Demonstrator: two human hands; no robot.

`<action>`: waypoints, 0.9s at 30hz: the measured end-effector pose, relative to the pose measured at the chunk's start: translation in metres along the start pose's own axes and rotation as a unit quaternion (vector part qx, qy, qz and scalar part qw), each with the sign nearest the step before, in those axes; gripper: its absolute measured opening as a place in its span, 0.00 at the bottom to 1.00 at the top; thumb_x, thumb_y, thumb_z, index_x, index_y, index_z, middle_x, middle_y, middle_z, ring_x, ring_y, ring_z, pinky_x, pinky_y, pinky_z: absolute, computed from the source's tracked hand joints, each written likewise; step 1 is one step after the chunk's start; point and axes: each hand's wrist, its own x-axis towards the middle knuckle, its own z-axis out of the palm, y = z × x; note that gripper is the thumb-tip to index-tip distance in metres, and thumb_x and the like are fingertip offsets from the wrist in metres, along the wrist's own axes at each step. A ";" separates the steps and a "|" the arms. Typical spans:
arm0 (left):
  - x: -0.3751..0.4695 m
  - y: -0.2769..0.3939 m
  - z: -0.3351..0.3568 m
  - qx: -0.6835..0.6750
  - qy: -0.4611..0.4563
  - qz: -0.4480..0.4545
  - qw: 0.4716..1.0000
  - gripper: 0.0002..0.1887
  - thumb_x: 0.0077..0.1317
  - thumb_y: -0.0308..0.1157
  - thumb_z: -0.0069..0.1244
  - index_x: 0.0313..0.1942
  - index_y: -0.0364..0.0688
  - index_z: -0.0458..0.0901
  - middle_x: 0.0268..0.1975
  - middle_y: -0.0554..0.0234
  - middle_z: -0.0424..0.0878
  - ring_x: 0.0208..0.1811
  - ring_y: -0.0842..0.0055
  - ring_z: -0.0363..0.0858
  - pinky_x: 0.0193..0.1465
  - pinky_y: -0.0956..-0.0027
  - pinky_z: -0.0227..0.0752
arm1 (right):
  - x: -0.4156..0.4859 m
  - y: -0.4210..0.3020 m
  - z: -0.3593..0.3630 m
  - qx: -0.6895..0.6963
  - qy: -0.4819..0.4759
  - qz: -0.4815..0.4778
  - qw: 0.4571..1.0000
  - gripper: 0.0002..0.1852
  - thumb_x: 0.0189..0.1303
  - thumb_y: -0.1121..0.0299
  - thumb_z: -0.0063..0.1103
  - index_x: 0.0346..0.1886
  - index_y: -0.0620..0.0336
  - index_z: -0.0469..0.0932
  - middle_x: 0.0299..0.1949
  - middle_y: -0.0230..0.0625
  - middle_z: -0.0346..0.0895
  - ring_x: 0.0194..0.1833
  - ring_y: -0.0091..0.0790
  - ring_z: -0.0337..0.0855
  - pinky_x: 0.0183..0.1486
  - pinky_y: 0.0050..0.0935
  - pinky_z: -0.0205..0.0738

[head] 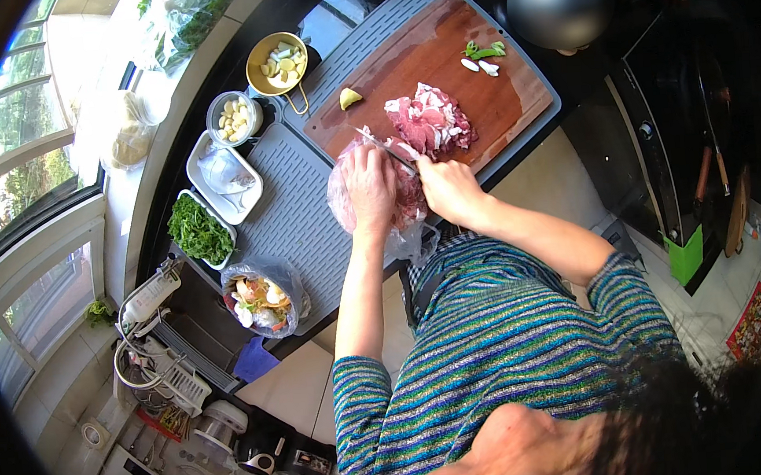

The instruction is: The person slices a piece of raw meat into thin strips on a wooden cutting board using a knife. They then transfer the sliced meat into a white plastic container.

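Observation:
My left hand (371,185) presses on a large piece of raw meat (409,196), partly wrapped in a clear plastic bag (339,191). Its fingers lie close beside the blade of a knife (384,148). My right hand (450,189) is closed round the knife's handle, which the fist hides; the blade rests against the meat. Just beyond, a pile of sliced raw meat (428,120) lies on the wooden cutting board (369,73). A piece of ginger (349,98) sits at the board's left, and cut green onion (486,51) with white pieces lies at its far right.
Along the counter's left stand a gold-coloured pan (252,71) of cut pieces, a tub of garlic cloves (234,120), a white tray with a fish (225,171), leafy greens (201,230) and a bag-lined container of food scraps (265,305). A wok (559,3) stands at the far right.

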 end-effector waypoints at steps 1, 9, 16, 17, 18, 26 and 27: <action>0.001 0.001 0.000 0.001 0.004 0.007 1.000 0.07 0.60 0.27 0.53 0.39 0.39 0.76 0.42 0.55 0.76 0.48 0.56 0.72 0.54 0.55 0.64 | 0.002 0.000 0.001 0.005 0.023 -0.016 1.000 0.09 0.55 0.77 0.48 0.39 0.71 0.72 0.26 0.56 0.81 0.31 0.57 0.85 0.34 0.51 0.79; 0.001 -0.003 0.002 0.000 0.013 0.010 1.000 0.07 0.59 0.27 0.54 0.38 0.39 0.76 0.42 0.55 0.76 0.48 0.57 0.73 0.53 0.56 0.65 | 0.002 0.016 0.020 0.017 -0.013 0.024 0.999 0.09 0.57 0.75 0.52 0.39 0.68 0.68 0.23 0.57 0.78 0.30 0.61 0.82 0.33 0.57 0.75; 0.002 -0.004 0.003 -0.004 0.004 0.008 1.000 0.07 0.59 0.25 0.54 0.37 0.39 0.76 0.44 0.54 0.76 0.49 0.56 0.72 0.55 0.56 0.65 | -0.002 0.026 0.037 -0.023 -0.063 0.071 0.995 0.08 0.54 0.78 0.48 0.38 0.69 0.70 0.25 0.57 0.81 0.31 0.58 0.85 0.36 0.53 0.79; 0.001 -0.003 0.002 -0.009 -0.003 0.001 1.000 0.07 0.59 0.26 0.54 0.38 0.38 0.76 0.44 0.54 0.76 0.49 0.56 0.72 0.55 0.56 0.65 | -0.001 0.025 0.041 -0.030 -0.071 0.069 0.995 0.08 0.54 0.78 0.49 0.38 0.69 0.70 0.25 0.57 0.81 0.31 0.57 0.85 0.36 0.53 0.79; 0.001 -0.003 0.002 -0.016 -0.002 -0.004 1.000 0.07 0.59 0.26 0.54 0.38 0.38 0.76 0.44 0.55 0.76 0.50 0.56 0.72 0.55 0.56 0.65 | 0.003 0.026 0.044 -0.001 -0.009 0.038 0.999 0.07 0.57 0.76 0.50 0.39 0.69 0.68 0.24 0.56 0.79 0.30 0.61 0.82 0.34 0.56 0.75; 0.002 -0.001 0.000 0.004 0.027 0.018 0.999 0.07 0.60 0.26 0.53 0.38 0.39 0.76 0.42 0.54 0.76 0.49 0.56 0.72 0.55 0.55 0.65 | -0.016 0.055 0.043 0.014 -0.029 0.092 0.995 0.09 0.63 0.68 0.55 0.38 0.63 0.69 0.25 0.53 0.80 0.33 0.59 0.82 0.37 0.56 0.74; 0.002 -0.001 0.000 0.000 0.027 0.021 0.999 0.06 0.60 0.26 0.53 0.37 0.39 0.76 0.42 0.54 0.76 0.48 0.56 0.73 0.54 0.55 0.65 | -0.020 0.058 0.038 0.006 -0.021 0.104 0.994 0.09 0.63 0.68 0.55 0.38 0.62 0.69 0.25 0.53 0.80 0.32 0.59 0.82 0.37 0.56 0.74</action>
